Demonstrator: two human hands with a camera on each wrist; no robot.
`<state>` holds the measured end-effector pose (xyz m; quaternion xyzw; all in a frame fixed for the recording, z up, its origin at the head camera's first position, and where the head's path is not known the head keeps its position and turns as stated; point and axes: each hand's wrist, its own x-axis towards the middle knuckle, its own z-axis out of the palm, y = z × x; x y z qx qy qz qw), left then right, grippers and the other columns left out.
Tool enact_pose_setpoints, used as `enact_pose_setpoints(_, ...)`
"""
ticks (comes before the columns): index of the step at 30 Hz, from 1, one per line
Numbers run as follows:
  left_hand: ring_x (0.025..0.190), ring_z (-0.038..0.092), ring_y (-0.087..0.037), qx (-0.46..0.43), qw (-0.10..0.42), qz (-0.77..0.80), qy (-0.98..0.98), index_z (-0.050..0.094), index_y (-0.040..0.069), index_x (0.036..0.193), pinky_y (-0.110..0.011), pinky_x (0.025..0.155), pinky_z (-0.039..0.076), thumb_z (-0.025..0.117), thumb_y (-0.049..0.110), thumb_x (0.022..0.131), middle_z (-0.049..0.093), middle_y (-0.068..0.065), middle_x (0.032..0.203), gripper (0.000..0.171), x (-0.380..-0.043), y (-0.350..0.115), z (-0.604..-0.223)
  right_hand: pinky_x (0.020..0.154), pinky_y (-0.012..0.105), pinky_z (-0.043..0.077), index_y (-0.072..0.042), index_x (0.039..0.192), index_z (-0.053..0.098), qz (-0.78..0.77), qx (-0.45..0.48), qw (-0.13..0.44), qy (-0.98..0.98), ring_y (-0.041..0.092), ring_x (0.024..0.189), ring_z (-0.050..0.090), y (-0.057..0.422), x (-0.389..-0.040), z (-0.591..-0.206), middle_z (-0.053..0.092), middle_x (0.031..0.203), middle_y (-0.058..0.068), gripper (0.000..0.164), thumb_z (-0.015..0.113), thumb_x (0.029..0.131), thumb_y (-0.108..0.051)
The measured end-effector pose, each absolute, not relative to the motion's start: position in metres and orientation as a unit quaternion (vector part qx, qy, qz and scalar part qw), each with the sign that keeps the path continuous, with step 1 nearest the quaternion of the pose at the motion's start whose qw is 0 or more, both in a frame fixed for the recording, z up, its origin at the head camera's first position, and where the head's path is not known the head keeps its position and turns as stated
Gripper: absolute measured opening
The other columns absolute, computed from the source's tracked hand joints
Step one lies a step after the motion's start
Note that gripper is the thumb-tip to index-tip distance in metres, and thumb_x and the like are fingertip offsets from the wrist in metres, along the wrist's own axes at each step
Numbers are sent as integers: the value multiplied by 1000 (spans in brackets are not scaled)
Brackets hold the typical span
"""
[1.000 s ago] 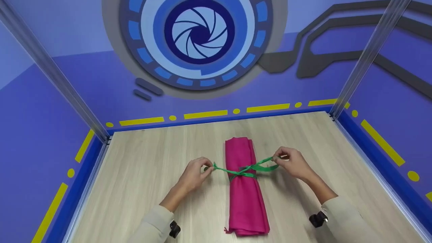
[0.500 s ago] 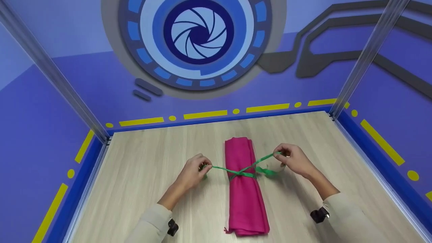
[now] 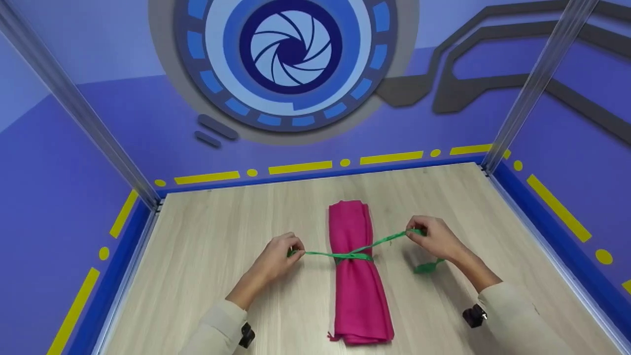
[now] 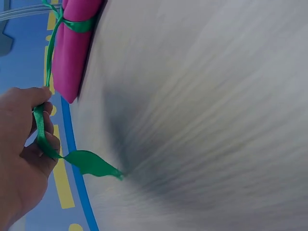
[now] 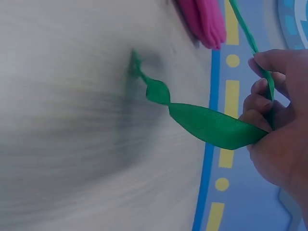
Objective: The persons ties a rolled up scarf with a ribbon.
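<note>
Ribbon (image 3: 364, 257), green, goes round the middle of a pink cloth roll (image 3: 362, 303) on the table (image 3: 222, 222), with its two ends drawn out to either side. Nearest are the person's pale sleeves (image 3: 517, 320), a small black device (image 3: 474, 316) by each cuff. Next comes the roll's near end, its layered folds visible and a small tuft at the left corner. The roll lies lengthwise, pointing away from the person, and narrows where the ribbon binds it.

Left of it, the left hand (image 3: 273, 259) pinches one end between thumb and fingers; the strand runs nearly level to the roll, and a twisted tail hangs past the fingers. Right of it, the right hand (image 3: 436, 240) pinches the other end, a little farther off, its strand sloping up from the roll. A longer tail, twisted, trails below that hand; whether its tip touches the table I cannot tell. Both hands are above the wood-grain top.

Beyond the table's far edge stands a blue wall (image 3: 123, 111) with yellow dashes and a large round shutter design.
</note>
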<state>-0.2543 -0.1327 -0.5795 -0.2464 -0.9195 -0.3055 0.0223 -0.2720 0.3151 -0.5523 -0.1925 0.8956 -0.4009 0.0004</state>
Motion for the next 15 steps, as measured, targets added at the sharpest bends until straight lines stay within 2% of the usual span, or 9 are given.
enact_pose_setpoints(5,82,57,-8,-243,2,-296,-924,74,16,95,-29,74,54,75,15,101,61,9,90,6,-253,-138,-587,68,28,44,-8,94,72,-382,-202,4,902,15,76,53,326,-268,-562,62,84,-3,6,72,99,-6)
enact_pose_setpoints(10,79,55,-8,-240,-18,-297,-924,74,15,94,-28,71,51,74,13,100,59,9,88,7,-252,-143,-594,70,30,45,-12,91,73,-349,-198,16,916,16,78,53,332,-264,-568,62,85,-5,9,73,97,-5)
enact_pose_setpoints(15,78,55,-7,-229,-15,-295,-928,74,16,91,-27,71,51,74,11,99,59,9,86,10,-250,-147,-600,71,33,46,-16,91,73,-312,-204,26,928,15,80,54,335,-262,-573,62,87,-6,11,72,98,-6)
